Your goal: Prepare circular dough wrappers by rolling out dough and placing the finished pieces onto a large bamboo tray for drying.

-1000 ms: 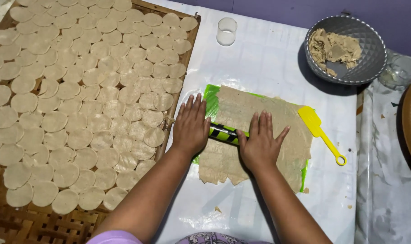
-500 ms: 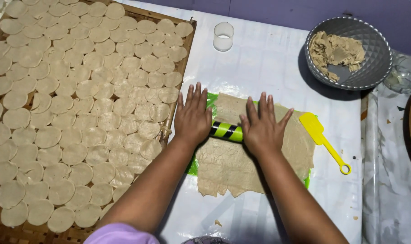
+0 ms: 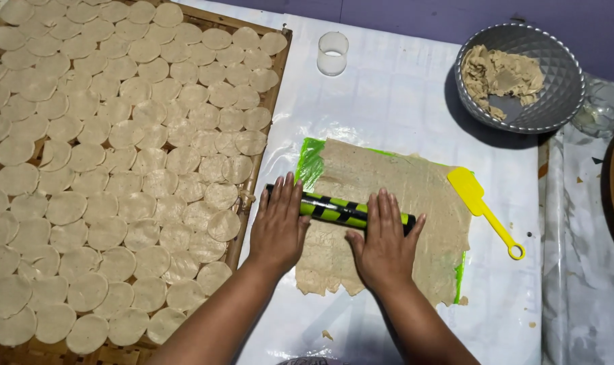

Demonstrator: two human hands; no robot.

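**Flat palms on a striped roller**

From the head camera, we are looking down at our left hand (image 3: 278, 223) and our right hand (image 3: 382, 238), both lying flat, fingers stretched out and only slightly spread, pressing on a green-and-black striped cylindrical rolling pin (image 3: 337, 210). The pin is lying crosswise on a thin, pale beige sheet of rolled dough (image 3: 395, 186), which is resting on a green plastic film (image 3: 311, 159) over the white plastic-covered table (image 3: 395, 88). Just right of the dough, a yellow plastic spatula (image 3: 481, 204) is lying. To our left, a woven bamboo tray (image 3: 278, 81) is holding many round dough discs (image 3: 117, 135). Farther back, a small clear ring cutter (image 3: 332, 53) and a grey faceted bowl (image 3: 563, 88) with leftover dough are sitting.
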